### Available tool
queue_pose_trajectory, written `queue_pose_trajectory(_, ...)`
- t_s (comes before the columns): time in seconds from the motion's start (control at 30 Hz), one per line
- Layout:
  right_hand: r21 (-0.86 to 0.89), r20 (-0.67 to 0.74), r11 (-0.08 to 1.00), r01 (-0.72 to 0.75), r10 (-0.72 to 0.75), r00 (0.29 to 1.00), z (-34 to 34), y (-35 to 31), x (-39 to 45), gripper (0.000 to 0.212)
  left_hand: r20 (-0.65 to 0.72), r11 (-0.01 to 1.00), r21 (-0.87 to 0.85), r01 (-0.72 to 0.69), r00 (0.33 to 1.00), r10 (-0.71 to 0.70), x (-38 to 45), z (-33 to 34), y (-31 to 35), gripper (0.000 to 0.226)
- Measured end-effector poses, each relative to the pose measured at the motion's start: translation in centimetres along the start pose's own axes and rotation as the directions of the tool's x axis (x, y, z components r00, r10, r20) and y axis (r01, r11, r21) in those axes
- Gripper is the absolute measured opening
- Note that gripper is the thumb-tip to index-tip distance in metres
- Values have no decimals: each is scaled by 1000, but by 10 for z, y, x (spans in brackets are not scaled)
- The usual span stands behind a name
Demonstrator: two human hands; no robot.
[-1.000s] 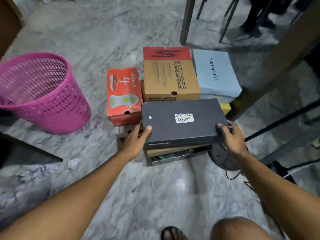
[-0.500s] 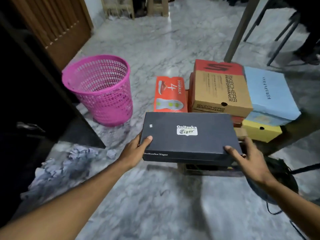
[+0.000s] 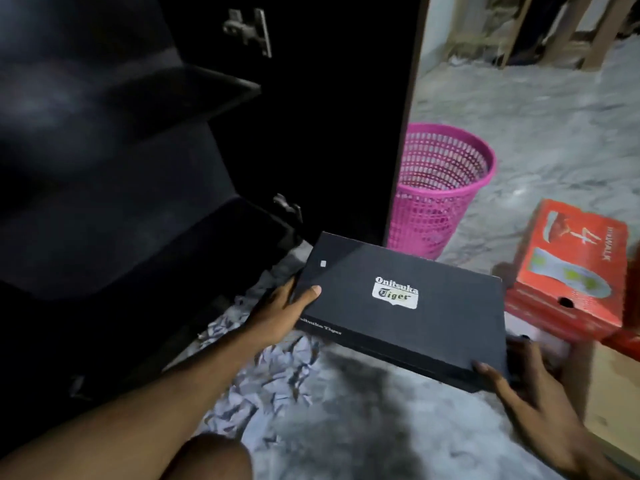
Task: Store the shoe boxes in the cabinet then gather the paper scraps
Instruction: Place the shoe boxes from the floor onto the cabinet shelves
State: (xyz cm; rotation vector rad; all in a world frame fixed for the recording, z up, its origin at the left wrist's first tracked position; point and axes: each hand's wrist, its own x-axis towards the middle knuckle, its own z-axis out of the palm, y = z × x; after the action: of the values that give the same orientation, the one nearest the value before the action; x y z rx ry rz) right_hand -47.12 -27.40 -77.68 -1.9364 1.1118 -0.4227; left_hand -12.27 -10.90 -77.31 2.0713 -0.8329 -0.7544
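Black shoe box (image 3: 405, 303), lid up with a white "Onitsuka Tiger" label, centre of the frame, off the floor, tilted with its upper-left corner toward the dark cabinet (image 3: 138, 168). Clamped between both hands: left hand (image 3: 277, 311) on the short left end, thumb lying over the lid edge, fingers tucked below; right hand (image 3: 526, 393) on the lower right corner, thumb against the near side, fingers spread beneath and partly hidden by the box. Hands well apart, one at each end.

Cabinet across the whole left half of the frame, its door (image 3: 346, 116) swung open and standing edge-on at upper centre, a metal hinge (image 3: 247, 29) near the top. Dark shelves (image 3: 166, 95) stepped one under another inside; too dim to tell what lies on them.

Crumpled paper scraps (image 3: 273, 368), pale grey, strewn over the marble floor (image 3: 536, 140) below the box and along the foot of the cabinet. Pink mesh wastebasket (image 3: 440, 188) upright just right of the door edge, behind the box. Red shoe box (image 3: 568, 271) marked with a "4" at the right edge, resting on other boxes only partly in view. Bare knee (image 3: 211, 459) at the bottom edge, lower left of centre.
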Motion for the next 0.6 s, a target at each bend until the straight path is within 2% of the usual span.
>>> queue_pose_trajectory(0.1,50,80,998,35,-39,996,39,-18,17,51,-157,998,-45,54,986,-60,-13,-24,-24,70)
queue_pose_trajectory(0.17,65,113,996,59,-66,991,65,-30,31,49,-225,992,-84,93,968,-110,-21,-36,-40,64)
queue_pose_trajectory(0.27,75,155,993,93,-104,983,103,-53,60,66,-329,980,-154,129,928,-174,-27,-55,-65,58)
queue_pose_trajectory(0.33,103,183,989,105,-123,975,129,-71,81,66,-373,964,-209,167,897,-236,-32,-68,-81,45)
queue_pose_trajectory(0.4,106,216,985,134,-154,964,157,-90,99,57,-457,932,-308,192,829,-322,-34,-81,-99,37)
queue_pose_trajectory(0.5,107,264,979,171,-194,945,201,-119,122,55,-555,876,-446,182,712,-430,-38,-100,-123,32)
queue_pose_trajectory(0.6,166,318,979,118,-166,934,248,-148,143,52,-620,832,-537,138,605,-500,-43,-119,-143,27)
